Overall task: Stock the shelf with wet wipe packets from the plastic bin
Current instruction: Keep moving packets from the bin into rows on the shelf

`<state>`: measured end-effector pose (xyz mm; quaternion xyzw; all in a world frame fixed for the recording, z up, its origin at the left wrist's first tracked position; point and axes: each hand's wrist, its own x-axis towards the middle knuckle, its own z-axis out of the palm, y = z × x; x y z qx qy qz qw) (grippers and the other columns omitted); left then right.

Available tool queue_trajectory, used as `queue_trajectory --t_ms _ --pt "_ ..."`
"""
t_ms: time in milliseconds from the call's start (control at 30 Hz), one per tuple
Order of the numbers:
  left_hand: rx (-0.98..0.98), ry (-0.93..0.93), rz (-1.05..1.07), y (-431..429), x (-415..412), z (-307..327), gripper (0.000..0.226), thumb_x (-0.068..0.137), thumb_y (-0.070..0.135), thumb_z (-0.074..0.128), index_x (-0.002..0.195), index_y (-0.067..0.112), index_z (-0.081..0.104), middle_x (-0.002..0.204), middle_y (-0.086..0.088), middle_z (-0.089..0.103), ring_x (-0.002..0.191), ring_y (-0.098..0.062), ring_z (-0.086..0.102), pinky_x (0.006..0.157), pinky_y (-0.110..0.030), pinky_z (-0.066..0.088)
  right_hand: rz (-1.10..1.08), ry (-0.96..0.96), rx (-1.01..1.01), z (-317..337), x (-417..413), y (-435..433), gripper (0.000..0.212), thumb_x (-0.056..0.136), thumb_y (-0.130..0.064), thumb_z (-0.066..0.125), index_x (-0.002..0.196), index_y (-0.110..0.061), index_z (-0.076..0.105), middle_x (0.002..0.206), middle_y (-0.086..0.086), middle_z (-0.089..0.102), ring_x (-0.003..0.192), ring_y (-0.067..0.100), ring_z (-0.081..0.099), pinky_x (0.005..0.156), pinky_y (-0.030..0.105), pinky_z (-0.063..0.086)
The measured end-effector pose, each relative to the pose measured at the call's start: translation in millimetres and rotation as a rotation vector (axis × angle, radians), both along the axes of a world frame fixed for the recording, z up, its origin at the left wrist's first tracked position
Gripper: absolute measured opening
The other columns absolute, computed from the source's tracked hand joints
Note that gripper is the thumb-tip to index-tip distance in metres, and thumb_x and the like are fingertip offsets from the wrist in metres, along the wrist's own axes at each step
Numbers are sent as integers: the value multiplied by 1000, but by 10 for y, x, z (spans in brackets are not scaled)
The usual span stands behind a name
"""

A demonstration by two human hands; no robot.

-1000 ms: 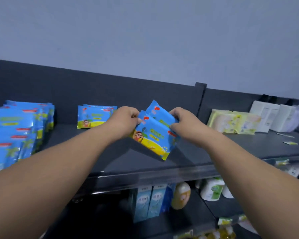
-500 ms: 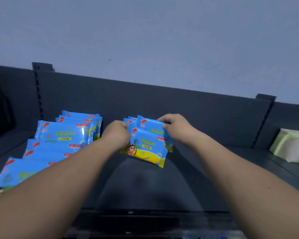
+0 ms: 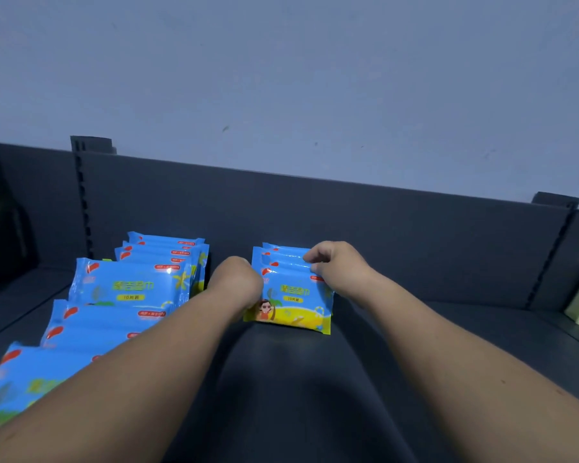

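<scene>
Wet wipe packets (image 3: pixel 291 295) stand in a short row at the back of the dark shelf (image 3: pixel 315 379). The right hand (image 3: pixel 340 267) pinches their top right corner; the left hand (image 3: pixel 236 282) covers their left edge, grip hidden.

Glossy, crinkled plastic film of the wet wipe packets (image 3: pixel 291 295) on the smooth, matt dark shelf (image 3: pixel 298 379).

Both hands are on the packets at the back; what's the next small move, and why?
Probably release: the packet stack already stands on the shelf near the back panel, right hand pinching its top, left hand at its left edge.
</scene>
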<state>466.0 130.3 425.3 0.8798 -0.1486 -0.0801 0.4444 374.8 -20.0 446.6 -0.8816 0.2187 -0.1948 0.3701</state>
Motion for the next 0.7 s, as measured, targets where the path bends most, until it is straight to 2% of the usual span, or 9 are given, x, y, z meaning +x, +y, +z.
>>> queue_trajectory --t_ms 33,100,167,200,267,333,433,567,700 --pt "-10 18 0 -21 15 -11 22 87 -3 42 97 -1 61 93 -15 64 87 -32 62 80 -39 56 0 -11 12 1 -11 -11 22 93 -2 54 99 -19 66 108 1 63 85 12 64 79 24 55" --pt "1 32 -9 -49 21 -20 23 87 -4 43 101 0 61 101 -18 65 95 -34 64 85 -46 56 -17 -24 19 18 -45 -28 27 94 2 50 103 -19 64 115 3 60 75 5 63 61 13 50" --pt "12 8 -23 -79 24 -26 18 89 -4 44 94 2 61 96 -14 63 95 -32 63 87 -44 55 -44 -35 7 39 -78 -46 31 94 3 46 103 -22 61 117 4 59 67 1 61 55 13 47" --pt "16 -11 -26 -90 24 -19 18 89 -4 44 91 2 61 94 -13 62 93 -30 61 86 -41 55 -53 -42 1 47 -93 -51 32 94 3 44 103 -23 61 115 4 59 66 1 60 55 14 47" --pt "38 -51 1 -112 26 -3 22 89 -4 43 99 1 62 99 -14 63 87 -28 58 74 -34 51 -60 -46 -31 62 -134 -54 30 95 0 44 106 -22 61 110 3 60 68 2 58 58 18 46" --pt "14 -73 24 -130 21 15 23 89 -3 42 99 -1 63 101 -17 65 83 -29 56 67 -33 44 -71 -50 -66 52 -156 -67 29 94 -3 46 109 -22 62 111 2 61 78 8 59 64 23 48" --pt "-45 -84 40 -175 24 -10 20 88 -1 44 96 -2 63 100 -20 65 90 -36 61 73 -40 51 -90 -54 -83 38 -210 -78 31 90 -3 46 107 -25 62 114 2 63 97 17 63 82 34 54" --pt "-9 -67 84 -186 14 -74 22 90 2 45 101 1 64 102 -18 66 96 -36 61 81 -39 52 -95 -47 -61 8 -326 -84 30 91 -1 46 105 -23 61 112 -4 64 98 13 61 80 26 50" --pt "28 -76 39 -185 26 -77 20 92 4 47 106 -1 59 97 -16 64 87 -31 61 69 -29 46 -118 -27 -83 -31 -407 -114 31 94 -3 46 110 -25 59 120 -6 59 106 12 54 86 25 46"
